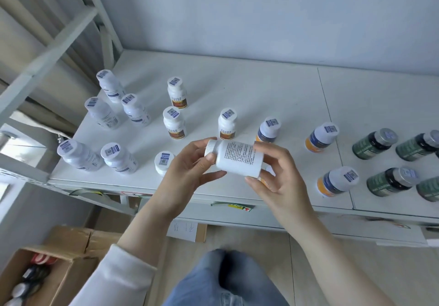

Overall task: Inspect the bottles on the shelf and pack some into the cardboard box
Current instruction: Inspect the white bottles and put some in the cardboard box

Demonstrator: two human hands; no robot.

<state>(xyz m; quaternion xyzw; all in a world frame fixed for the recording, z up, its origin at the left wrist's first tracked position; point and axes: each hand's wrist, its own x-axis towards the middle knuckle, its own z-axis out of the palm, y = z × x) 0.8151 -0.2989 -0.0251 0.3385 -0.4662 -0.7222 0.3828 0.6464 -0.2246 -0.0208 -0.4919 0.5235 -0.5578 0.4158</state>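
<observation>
A white bottle lies sideways in both my hands above the front of the white shelf, its printed text facing up and its ribbed cap to the left. My left hand pinches the cap end with thumb and fingers. At the base end, my right hand grips the bottle. The open cardboard box sits on the floor at the lower left with several bottles inside.
Several white bottles stand at the shelf's left, white bottles with brown labels in the middle, blue-and-orange ones and dark green ones to the right. A shelf post rises at left. My jeans-clad legs are below.
</observation>
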